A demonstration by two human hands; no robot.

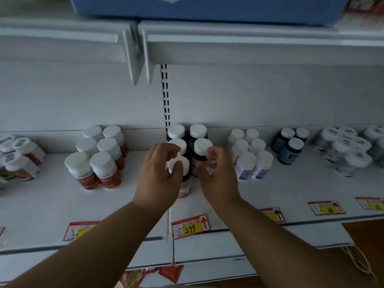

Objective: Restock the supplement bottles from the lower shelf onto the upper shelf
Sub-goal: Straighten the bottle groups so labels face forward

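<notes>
**Both hands on the dark bottles, middle of the shelf**

So both arms reach in to the white shelf (291, 190), right at the cluster of dark bottles with white caps sitting against the back wall by the slotted upright (165, 94).

The left hand (160, 175) is curled around the front-left bottle (185, 183). You can see its white cap between thumb and fingers, and the pinkish label pokes out below the palm. That bottle looks like it stands on the shelf, though the hand hides most of it.

The right hand (216, 173) has its fingers bent around the front-right bottle (202, 150); fingertips sit at the cap and the dark neck. There's a white bit under the fingers too, can't tell what it is.

Two more dark bottles (187, 130) stand right behind, touching the back wall.

Off to the left is a group of red-label bottles (97, 161), to the right a group of white bottles with blue labels (251, 156), then a few blue bottles (289, 146). A yellow price tag (190, 226) reading 299 sits on the shelf edge below the hands. The upper shelf (249, 48) hangs overhead with a blue box (207, 7) on it.
</notes>
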